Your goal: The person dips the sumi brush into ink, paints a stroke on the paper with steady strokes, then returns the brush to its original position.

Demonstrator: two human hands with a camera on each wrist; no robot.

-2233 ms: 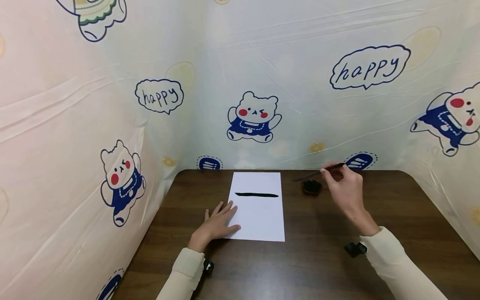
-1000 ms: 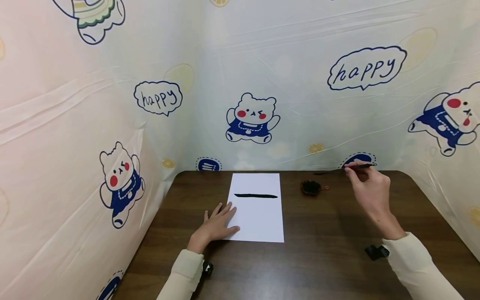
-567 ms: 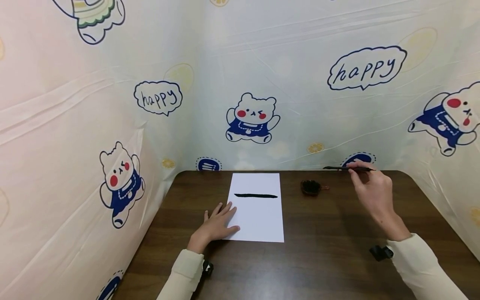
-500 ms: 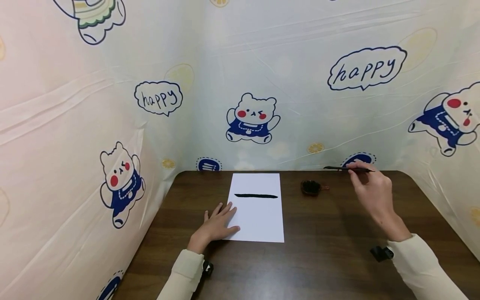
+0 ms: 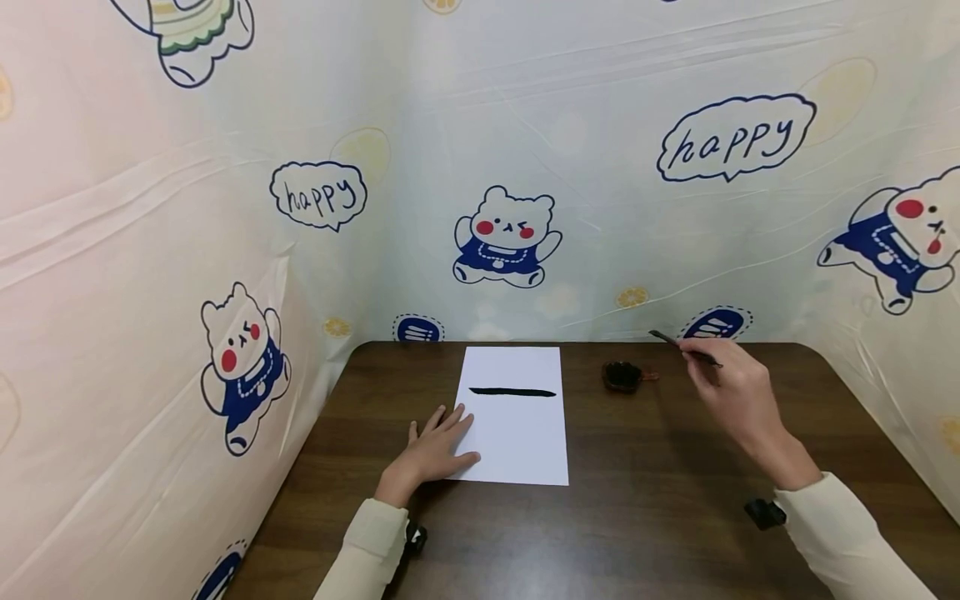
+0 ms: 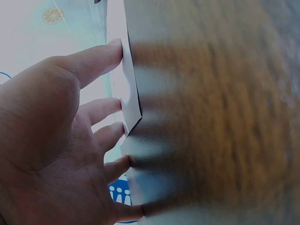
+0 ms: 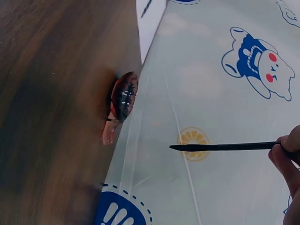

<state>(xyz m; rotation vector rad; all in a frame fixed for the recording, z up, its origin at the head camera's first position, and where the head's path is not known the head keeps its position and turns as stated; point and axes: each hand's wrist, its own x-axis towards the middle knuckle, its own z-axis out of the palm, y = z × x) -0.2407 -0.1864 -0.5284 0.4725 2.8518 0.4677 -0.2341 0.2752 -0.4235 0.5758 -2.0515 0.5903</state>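
Note:
My left hand point(image 5: 429, 454) lies with spread, straight fingers across the left edge of a white sheet of paper point(image 5: 521, 437). In the left wrist view, the thumb and some fingertips touch the paper while others rest on the table. A thick black stroke point(image 5: 513, 392) runs across the upper part of the sheet. My right hand point(image 5: 735, 387) pinches a dark ink brush point(image 7: 225, 147) in the air, its tip pointing left. Left of that hand, a small brown dish point(image 5: 622, 377) with a short handle holds black ink.
The brown wooden table point(image 5: 525, 542) carries the sheet and the dish. Light printed cloth point(image 5: 405, 250) with bears and lettering hangs around its back and sides. A small black device point(image 5: 765, 513) sits at the right wrist.
My right hand has carried the brush rightward, away from the ink dish. Lately the hand lowered slightly and the brush tilted from level to tip-up. The left hand and paper stay put.

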